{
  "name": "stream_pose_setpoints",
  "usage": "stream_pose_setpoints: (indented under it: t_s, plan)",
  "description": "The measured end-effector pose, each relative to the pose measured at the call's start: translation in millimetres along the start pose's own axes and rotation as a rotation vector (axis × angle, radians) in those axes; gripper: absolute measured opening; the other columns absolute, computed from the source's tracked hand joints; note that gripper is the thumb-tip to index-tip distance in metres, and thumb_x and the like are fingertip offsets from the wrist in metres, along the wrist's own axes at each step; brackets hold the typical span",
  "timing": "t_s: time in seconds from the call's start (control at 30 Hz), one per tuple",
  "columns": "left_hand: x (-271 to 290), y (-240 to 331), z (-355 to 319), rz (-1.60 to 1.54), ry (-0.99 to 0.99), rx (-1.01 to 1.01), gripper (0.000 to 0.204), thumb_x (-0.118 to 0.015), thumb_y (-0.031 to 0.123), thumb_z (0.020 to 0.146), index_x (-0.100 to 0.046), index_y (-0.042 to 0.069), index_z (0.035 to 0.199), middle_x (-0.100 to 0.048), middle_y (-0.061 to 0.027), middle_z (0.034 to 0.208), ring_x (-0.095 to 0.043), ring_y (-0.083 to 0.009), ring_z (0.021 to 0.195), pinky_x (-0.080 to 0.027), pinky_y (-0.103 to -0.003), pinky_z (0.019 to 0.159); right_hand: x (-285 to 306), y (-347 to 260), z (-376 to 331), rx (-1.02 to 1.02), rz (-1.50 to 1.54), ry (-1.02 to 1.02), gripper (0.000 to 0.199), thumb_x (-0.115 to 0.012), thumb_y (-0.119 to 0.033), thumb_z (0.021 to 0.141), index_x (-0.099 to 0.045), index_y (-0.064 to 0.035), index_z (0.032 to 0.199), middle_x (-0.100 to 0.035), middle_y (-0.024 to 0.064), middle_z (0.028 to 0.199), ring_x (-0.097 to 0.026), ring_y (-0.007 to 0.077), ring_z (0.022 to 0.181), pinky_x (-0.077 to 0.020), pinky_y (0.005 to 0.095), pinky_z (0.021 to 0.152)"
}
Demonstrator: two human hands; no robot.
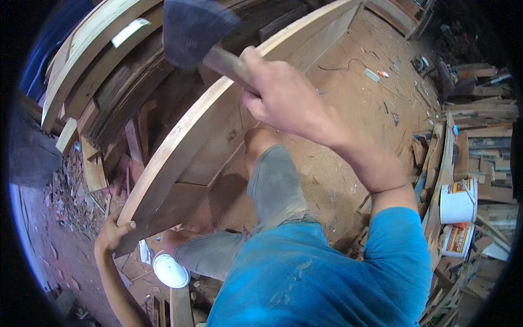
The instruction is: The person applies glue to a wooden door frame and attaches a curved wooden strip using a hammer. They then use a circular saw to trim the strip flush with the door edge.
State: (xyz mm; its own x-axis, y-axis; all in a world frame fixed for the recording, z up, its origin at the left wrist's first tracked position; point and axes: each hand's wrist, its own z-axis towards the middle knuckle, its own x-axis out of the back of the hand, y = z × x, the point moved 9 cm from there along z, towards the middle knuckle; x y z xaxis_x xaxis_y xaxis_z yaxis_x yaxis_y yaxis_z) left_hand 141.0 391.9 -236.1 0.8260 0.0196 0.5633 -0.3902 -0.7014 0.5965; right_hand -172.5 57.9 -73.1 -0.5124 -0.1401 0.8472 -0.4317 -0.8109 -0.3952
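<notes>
Right hand (283,98) clenched on axe (193,30) handle, head-heavy: grip low | left hand (111,234) grasping stiff, heavy curved plank (185,136) at its lower end: steady it there

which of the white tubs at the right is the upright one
The upper white tub, standing beside the wood scraps. The lower one, with the red and orange label, lies tipped on its side just below it.

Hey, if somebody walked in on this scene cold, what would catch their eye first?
Most likely the dark hatchet raised at the top of the view, gripped by the right hand on its wooden handle. Below it runs a long pale plank, slanting across the middle, with the left hand holding its lower end. Two white buckets stand among wood scraps at the right.
</notes>
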Motion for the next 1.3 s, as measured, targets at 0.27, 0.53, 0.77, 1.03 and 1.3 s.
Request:
stream_pose_setpoints:
  t_s: [0.27, 0.53, 0.77, 1.03, 1.3]
  plan:
    - [-11.4, 61.3, 27.7, -0.078, -0.069, -0.268, 0.072, -0.072, 0.050, 0.083, -0.057, -0.003, 0.130, -0.062, -0.0089, 0.120, -0.055, -0.0188, 0.114, -0.042, -0.035, 0.099, -63.4, 61.9, -32.4, -0.160, 0.050, -0.263, 0.031, -0.062, -0.005, 0.079, -0.050, 0.0057, 0.106, -0.067, 0.0270, 0.080, -0.068, 0.0465, 0.081, -0.0553, 0.0524, 0.072]
    - [-114.9, 330.4, 164.3, 0.408, -0.011, -0.461, 0.073, -0.070, 0.052, 0.086, -0.057, -0.005, 0.128, -0.066, -0.0227, 0.113, -0.063, -0.0256, 0.108, -0.048, -0.039, 0.093, -68.8, 137.7, -108.1, -0.354, 0.483, 0.402, 0.027, -0.069, -0.018, 0.086, -0.058, 0.0009, 0.102, -0.067, 0.0166, 0.071, -0.068, 0.0354, 0.065, -0.0531, 0.0451, 0.060]
    - [-135.3, 386.3, 195.9, 0.644, 0.380, -0.512, 0.069, -0.082, 0.044, 0.077, -0.061, -0.008, 0.118, -0.071, -0.0278, 0.104, -0.070, -0.0393, 0.102, -0.053, -0.046, 0.089, -41.6, 297.9, -168.7, -0.553, 1.167, 1.312, 0.022, -0.077, -0.013, 0.087, -0.057, -0.0079, 0.083, -0.065, 0.0064, 0.068, -0.065, 0.0167, 0.061, -0.0553, 0.0332, 0.059]
    - [-142.6, 395.9, 179.4, 0.752, 0.506, -0.498, 0.084, -0.081, 0.044, 0.078, -0.053, -0.013, 0.133, -0.070, -0.0290, 0.106, -0.069, -0.0375, 0.106, -0.054, -0.044, 0.093, -39.9, 375.0, -164.0, -0.390, 1.533, 2.061, 0.020, -0.067, -0.008, 0.091, -0.048, -0.0066, 0.086, -0.057, 0.0062, 0.070, -0.061, 0.0191, 0.065, -0.0545, 0.0368, 0.068]
    - [-144.1, 398.0, 187.0, 0.761, 0.494, -0.387, 0.081, -0.082, 0.046, 0.078, -0.056, -0.010, 0.129, -0.070, -0.0254, 0.112, -0.069, -0.0347, 0.107, -0.052, -0.040, 0.091, -52.3, 364.7, -137.1, -0.463, 1.428, 2.046, 0.017, -0.062, -0.003, 0.092, -0.047, -0.0076, 0.087, -0.057, 0.0061, 0.068, -0.061, 0.0188, 0.064, -0.0540, 0.0377, 0.068]
